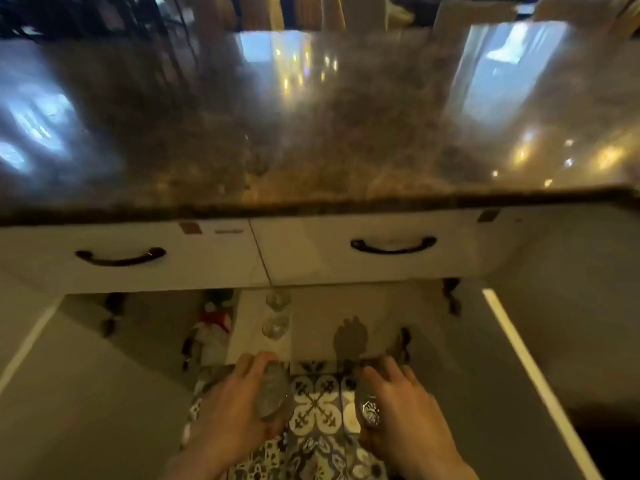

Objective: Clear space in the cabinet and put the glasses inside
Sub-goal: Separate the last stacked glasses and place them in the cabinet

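**Partly done: two glasses shelved, two more going in**

Currently the person is leaning over a dark stone worktop [311,133] and reaching down toward the open lower cabinet [322,327], whose two doors are standing wide to either side. Each hand is carrying one glass. The left hand [235,403] is wrapping its fingers around a glass [273,393] held roughly on its side, and the right hand [401,407] is closing likewise on a second glass [369,407], its patterned base facing the camera. Both are hovering above the patterned floor tiles [315,407], just outside the cabinet's front edge.

Inside, two shelved glasses [276,311] are already standing one behind the other on the pale shelf, beside a cluster of red and white items [214,323] on the left that is too blurred to identify. Shelf area to the right is looking bare, so clearing appears largely done. Remaining, in my judgement: setting down these two glasses. Whether more are waiting elsewhere cannot be told.
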Available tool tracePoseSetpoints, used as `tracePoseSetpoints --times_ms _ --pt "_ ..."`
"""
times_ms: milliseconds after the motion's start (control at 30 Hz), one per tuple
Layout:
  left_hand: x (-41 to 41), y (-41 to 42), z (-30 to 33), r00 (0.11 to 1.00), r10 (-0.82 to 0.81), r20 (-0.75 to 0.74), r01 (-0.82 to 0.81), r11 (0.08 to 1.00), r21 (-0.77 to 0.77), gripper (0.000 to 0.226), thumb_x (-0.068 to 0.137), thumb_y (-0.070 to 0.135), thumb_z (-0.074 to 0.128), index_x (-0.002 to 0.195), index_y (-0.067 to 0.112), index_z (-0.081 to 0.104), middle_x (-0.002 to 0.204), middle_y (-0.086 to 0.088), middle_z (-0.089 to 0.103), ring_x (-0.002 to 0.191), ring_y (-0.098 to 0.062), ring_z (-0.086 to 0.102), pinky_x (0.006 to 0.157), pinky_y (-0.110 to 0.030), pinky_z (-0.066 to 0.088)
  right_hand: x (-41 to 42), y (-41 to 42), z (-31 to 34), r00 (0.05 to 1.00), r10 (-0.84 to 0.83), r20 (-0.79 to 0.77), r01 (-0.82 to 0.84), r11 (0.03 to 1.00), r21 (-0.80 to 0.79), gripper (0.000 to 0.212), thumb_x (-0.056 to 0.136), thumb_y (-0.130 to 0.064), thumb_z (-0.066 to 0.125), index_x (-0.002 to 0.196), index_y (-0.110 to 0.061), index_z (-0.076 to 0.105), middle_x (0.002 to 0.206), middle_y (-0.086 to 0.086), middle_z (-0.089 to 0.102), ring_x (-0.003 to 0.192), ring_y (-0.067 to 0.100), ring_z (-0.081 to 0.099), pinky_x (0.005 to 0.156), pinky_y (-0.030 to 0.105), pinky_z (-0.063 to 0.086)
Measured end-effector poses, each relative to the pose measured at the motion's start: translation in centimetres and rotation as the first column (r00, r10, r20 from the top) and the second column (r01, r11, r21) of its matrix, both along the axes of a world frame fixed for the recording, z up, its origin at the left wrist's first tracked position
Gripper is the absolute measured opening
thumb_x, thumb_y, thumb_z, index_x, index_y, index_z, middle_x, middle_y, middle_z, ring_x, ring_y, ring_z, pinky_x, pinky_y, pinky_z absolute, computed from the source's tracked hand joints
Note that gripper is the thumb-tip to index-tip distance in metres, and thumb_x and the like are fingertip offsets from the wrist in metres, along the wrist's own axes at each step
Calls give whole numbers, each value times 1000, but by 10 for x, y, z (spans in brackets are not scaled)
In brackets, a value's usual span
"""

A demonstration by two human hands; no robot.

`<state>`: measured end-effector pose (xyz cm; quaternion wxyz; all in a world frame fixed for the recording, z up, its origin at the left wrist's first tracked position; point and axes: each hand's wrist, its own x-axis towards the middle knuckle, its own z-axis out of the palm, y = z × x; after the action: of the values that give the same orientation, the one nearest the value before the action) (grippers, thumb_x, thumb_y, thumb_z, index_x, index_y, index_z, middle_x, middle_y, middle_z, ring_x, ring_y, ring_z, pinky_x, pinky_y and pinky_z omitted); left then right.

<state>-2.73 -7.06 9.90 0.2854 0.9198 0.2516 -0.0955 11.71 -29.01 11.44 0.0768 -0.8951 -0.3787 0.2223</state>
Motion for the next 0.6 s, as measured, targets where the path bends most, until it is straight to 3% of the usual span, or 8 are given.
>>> tracePoseSetpoints --times_ms 67,200,367,467,600 --pt "13 9 -64 1000 -2 -4 2 1000 -28 77 64 51 77 125 51 29 124 23 37 105 -11 54 82 -29 46 -2 10 -63 999 -35 -40 35 999 -12 74 80 -43 74 141 -36 32 138 -3 31 128 28 37 86 39 51" --pt "40 34 -148 997 -66 42 67 998 -18 73 69 50 76 127 48 30 117 23 35 100 -5 48 75 -23 39 -6 36 -148 992 -98 -80 101 994 34 76 78 -46 75 141 -38 33 141 -4 30 132 27 34 94 37 47" --pt "90 84 -278 995 -90 53 89 996 33 60 68 50 70 121 37 44 113 7 53 90 -13 60 73 -30 53 -2 90 -276 982 -174 -71 175 984 22 70 79 -43 76 137 -35 37 135 -2 36 126 28 41 90 37 50" --pt "116 108 -335 984 -134 119 127 990 65 80 62 50 78 129 42 35 116 8 44 92 -24 61 74 -32 51 4 117 -336 977 -207 -48 210 976 52 69 78 -44 75 135 -36 38 135 -2 38 123 28 42 91 38 51" --pt "157 138 -400 971 -193 142 171 973 152 87 62 47 85 134 39 36 132 2 43 100 -33 63 76 -34 51 25 149 -405 982 -189 -28 191 978 84 63 80 -45 72 136 -37 44 132 -1 47 119 29 49 91 38 49"
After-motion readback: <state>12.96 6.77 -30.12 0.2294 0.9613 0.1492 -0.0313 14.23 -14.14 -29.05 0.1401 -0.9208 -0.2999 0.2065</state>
